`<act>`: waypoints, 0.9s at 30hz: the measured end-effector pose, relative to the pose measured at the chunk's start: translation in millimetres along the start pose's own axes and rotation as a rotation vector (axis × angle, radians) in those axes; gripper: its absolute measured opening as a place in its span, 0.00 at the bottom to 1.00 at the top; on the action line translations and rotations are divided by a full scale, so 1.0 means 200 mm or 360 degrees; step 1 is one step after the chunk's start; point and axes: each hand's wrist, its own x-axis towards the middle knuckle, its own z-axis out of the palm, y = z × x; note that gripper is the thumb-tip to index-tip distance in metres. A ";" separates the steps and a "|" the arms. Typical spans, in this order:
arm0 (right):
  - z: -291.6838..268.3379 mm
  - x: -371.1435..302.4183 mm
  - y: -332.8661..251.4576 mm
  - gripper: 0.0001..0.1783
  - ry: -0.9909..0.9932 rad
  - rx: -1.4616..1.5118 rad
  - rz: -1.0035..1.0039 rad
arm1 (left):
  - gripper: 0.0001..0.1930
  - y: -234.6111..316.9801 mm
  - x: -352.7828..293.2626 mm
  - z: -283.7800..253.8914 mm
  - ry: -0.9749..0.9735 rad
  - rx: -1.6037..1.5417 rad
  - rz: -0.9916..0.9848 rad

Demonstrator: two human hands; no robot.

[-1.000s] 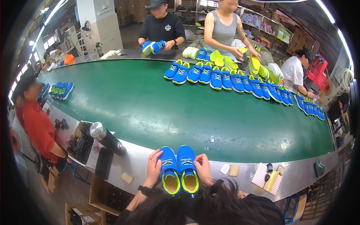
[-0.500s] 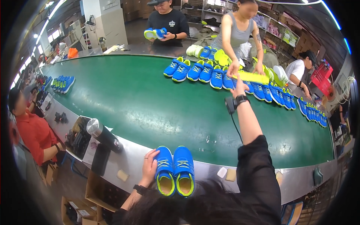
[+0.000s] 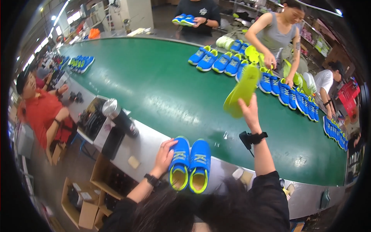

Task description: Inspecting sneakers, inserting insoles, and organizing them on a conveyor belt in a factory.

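A pair of blue sneakers (image 3: 200, 155) with lime trim stands on the metal table edge in front of me, insides bare and toes pointing away. My left hand (image 3: 164, 157) lies against the outer side of the left sneaker (image 3: 180, 149), fingers stretched along it, not wrapped round it. Over the green belt, my right hand (image 3: 250, 113) pinches a pair of lime-yellow insoles (image 3: 247, 86) by their lower end. The insoles are raised and fanned slightly apart, and they hide part of the sneaker row behind them.
Across the green belt (image 3: 154, 89) runs a row of blue sneakers (image 3: 222, 62), with a co-worker (image 3: 280, 36) reaching over it. A black flask (image 3: 125, 123) stands left on the metal ledge. Beige pads (image 3: 134, 162) lie along it. Cardboard boxes (image 3: 83, 203) sit below left.
My right hand has drawn back from the co-worker's hands with the insoles in it. The co-worker has let them go and now reaches to the sneaker row. My view has shifted slightly.
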 end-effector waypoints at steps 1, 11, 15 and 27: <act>0.01 -0.06 -0.11 0.20 -0.0046 0.0016 -0.0074 | 0.20 0.00 0.01 0.00 -0.0033 -0.0120 -0.0094; 0.19 -0.32 -0.75 0.15 -0.2276 -0.0277 -0.0300 | 0.27 0.46 0.27 -0.28 -0.1112 -0.0944 -0.0743; 0.29 -0.39 -0.83 0.15 -0.1464 -0.0562 -0.0815 | 0.34 0.64 0.25 -0.28 -0.1214 -0.1136 -0.0617; 0.41 -0.77 -0.87 0.28 -0.0521 0.0433 0.0129 | 0.28 0.75 0.12 -0.10 -0.0255 -0.1642 -0.0572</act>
